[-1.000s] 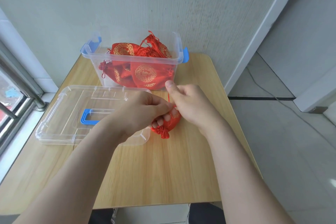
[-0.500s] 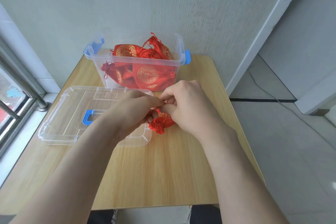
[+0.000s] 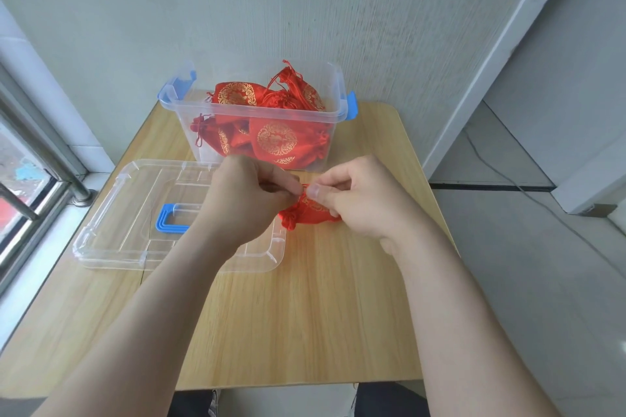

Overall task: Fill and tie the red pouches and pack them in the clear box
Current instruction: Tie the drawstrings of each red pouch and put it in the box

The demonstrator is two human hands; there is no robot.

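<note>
Hands spread apart; both fingers (image 3: 315,190) pinch pouch (image 3: 310,213) cord, seemingly, above wooden table (image 3: 305,315).

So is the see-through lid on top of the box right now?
No, the clear plastic lid with the blue handle lies flat on the wooden table, beside the open clear plastic box.

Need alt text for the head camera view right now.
Both hands, left hand and right hand, pinch the drawstring of a red pouch above a wooden table. Behind stands an open clear box of pouches, its lid lying left.
</note>
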